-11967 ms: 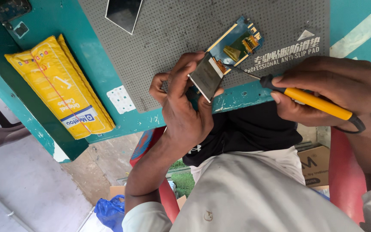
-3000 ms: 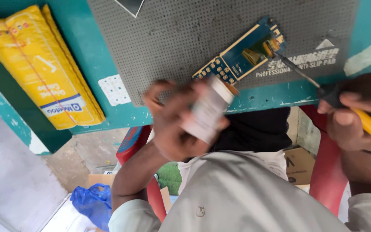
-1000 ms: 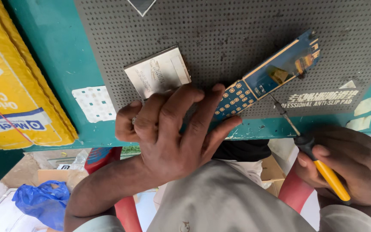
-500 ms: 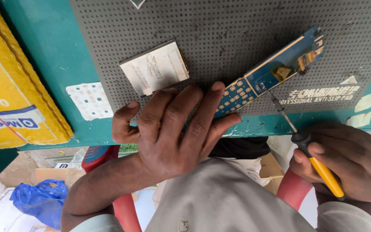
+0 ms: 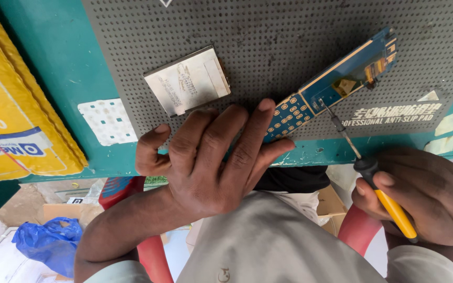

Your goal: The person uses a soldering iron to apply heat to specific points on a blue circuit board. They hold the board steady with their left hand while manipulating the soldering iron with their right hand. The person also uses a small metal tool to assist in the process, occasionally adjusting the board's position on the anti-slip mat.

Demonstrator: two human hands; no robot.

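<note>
A long blue circuit board (image 5: 336,84) lies slanted on a grey perforated mat (image 5: 268,47). My left hand (image 5: 211,157) rests flat with spread fingers on the mat's near edge, its fingertips pressing the board's keypad end. My right hand (image 5: 425,196) grips a yellow-handled screwdriver (image 5: 368,167), whose thin tip touches the board near its middle. A small silvery rectangular screen module (image 5: 187,78) lies loose on the mat, just beyond my left fingers.
The mat sits on a teal table (image 5: 58,84). A yellow padded packet (image 5: 11,120) lies at the left, a white sticker sheet (image 5: 106,120) beside the mat. Below the table edge are a red stool (image 5: 148,251), a blue bag (image 5: 48,243) and cardboard boxes.
The view has drawn slightly closer. My left hand stays pressed on the board's end, and the screwdriver tip has settled against the board. The module remains where it was laid.
</note>
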